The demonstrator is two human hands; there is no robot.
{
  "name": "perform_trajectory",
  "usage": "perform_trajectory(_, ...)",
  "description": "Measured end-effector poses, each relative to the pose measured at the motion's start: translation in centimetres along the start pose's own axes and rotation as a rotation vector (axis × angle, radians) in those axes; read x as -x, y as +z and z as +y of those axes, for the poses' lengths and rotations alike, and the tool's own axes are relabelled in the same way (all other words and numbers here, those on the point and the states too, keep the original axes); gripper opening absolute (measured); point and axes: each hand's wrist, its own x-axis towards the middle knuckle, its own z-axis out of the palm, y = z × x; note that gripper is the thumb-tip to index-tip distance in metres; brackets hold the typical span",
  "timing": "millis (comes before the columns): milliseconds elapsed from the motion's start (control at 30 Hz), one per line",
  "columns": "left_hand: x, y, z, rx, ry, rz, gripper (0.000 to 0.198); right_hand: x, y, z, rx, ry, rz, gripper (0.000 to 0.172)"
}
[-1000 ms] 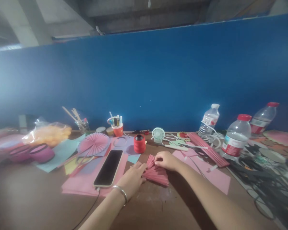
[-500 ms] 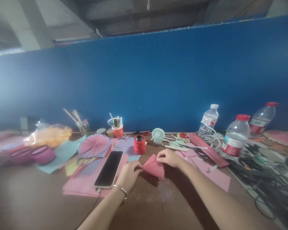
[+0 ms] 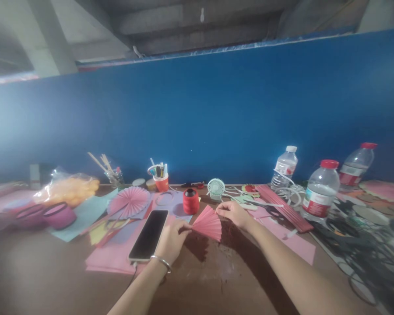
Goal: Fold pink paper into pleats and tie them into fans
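my left grip pinches pink paper fan at its point | right grip holds its far edge | above desk, phone just left

Dim, hazy light; soft focus; edges blurred, stretched; faint shadows.

Phone on pink paper, red thread spool, water bottles (three), mini fan

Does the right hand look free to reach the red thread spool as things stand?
Probably not: the right hand is pinching the pink paper fan's upper edge, which also lies between it and the red thread spool.
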Motion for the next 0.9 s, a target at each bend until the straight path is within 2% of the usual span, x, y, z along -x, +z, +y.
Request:
perform_trajectory(200,-0.1,-0.2,0.0,0.135,-0.031,0.042,0.008,-0.1,0.3,-0.3,0.027,-0.001,0.050,0.025)
perform_trajectory(367,-0.4,0.3,-0.6,0.363,-0.137,0.103,0.009,0.1,1.4,-1.1,0.072,-0.027,0.077,0.023)
perform_trajectory(500,-0.5,0.7,-0.7,0.616,-0.241,0.181,0.019,0.6,3.0,-2.1,0.136,-0.062,0.028,0.020)
perform_trajectory(633,-0.6,0.6,-0.6,0.843,-0.304,0.286,0.020,1.4,4.3,-3.3,0.203,-0.108,-0.045,0.015)
perform_trajectory(767,-0.8,0.3,-0.6,0.972,-0.328,0.347,0.021,2.0,5.0,-4.2,0.231,-0.122,-0.133,0.018)
perform_trajectory(900,-0.8,0.2,-0.3,1.034,-0.341,0.353,0.022,2.3,5.3,-4.6,0.228,-0.135,-0.180,0.013)
